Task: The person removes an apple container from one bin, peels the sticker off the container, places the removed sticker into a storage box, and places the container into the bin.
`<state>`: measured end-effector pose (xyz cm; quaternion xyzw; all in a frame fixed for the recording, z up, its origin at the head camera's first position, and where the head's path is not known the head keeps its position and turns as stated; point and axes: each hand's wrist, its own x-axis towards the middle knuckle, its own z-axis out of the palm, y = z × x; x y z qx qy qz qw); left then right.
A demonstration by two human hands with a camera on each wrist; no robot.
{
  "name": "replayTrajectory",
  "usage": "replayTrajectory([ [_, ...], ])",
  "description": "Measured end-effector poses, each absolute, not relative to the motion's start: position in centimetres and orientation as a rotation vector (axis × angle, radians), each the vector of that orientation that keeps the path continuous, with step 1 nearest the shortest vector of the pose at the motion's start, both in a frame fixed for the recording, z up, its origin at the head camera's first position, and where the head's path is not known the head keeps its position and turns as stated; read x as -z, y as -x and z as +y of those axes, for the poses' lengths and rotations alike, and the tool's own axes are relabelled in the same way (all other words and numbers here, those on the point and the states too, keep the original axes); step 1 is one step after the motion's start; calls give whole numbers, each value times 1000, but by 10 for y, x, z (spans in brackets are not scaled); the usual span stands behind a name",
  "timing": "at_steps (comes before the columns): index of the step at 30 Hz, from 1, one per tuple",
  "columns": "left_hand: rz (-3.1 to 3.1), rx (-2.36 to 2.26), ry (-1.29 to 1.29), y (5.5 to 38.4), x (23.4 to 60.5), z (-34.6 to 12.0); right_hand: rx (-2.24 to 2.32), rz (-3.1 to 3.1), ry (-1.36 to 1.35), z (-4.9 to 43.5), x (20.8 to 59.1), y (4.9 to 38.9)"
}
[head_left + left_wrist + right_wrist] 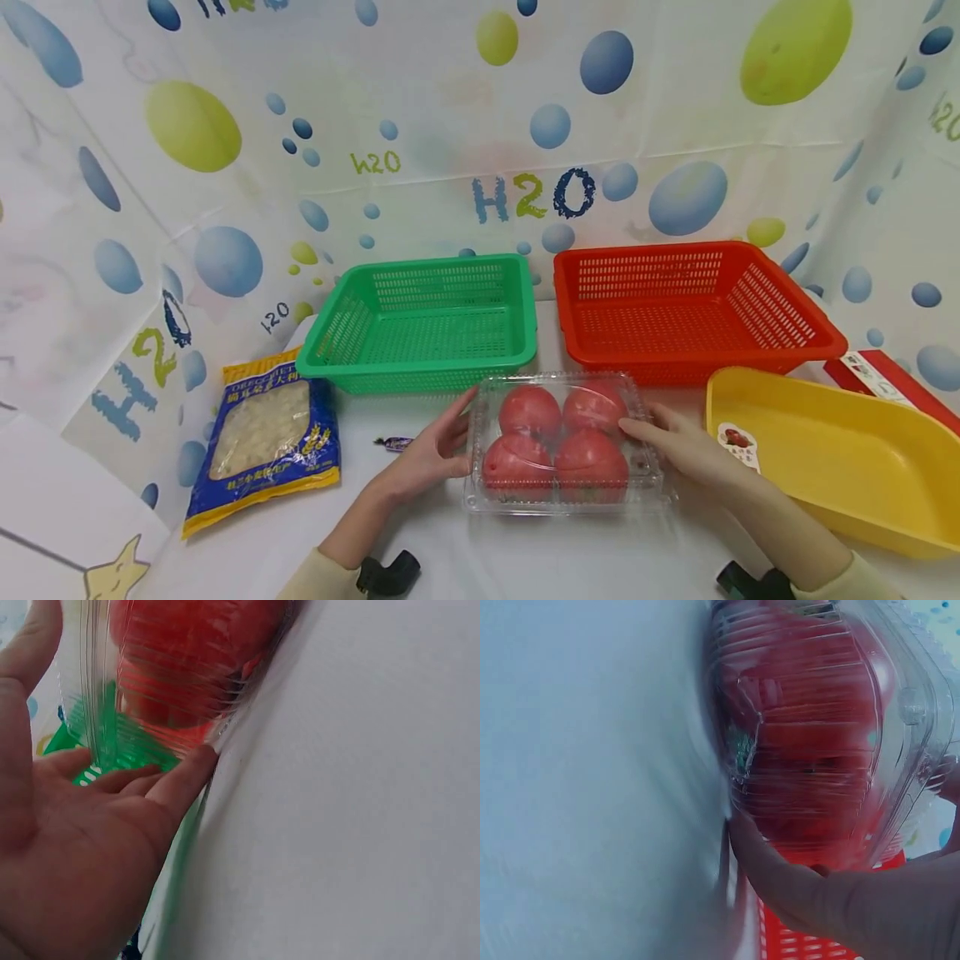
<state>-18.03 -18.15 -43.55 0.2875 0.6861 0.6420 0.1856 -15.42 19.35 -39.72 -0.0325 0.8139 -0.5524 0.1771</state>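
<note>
A clear plastic box point(566, 425) of red tomatoes point(531, 411) sits in front of me, its lid down. My left hand point(431, 446) lies along the box's left side; in the left wrist view, its little fingertip is right at the lower edge. On the other side, my right hand point(686, 442) holds the box, thumb over the lid. The right wrist view shows a finger point(769, 870) at the bottom edge, close over the white tabletop. Just behind the box stand a green basket point(420, 379) and a red basket point(675, 367).
A blue and yellow bag of pasta point(262, 433) lies at left. Between it and my left hand is a small purple-wrapped sweet point(393, 443). Close to my right forearm stands a yellow tub point(840, 450), with a red box point(885, 379) behind it. A patterned cloth hangs behind everything.
</note>
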Motion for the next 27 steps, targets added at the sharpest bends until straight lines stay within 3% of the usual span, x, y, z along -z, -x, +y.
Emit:
replayTrajectory([
  [27,1963,-1799,-866,174,426,-177,1756,1838,51,200,383,144],
])
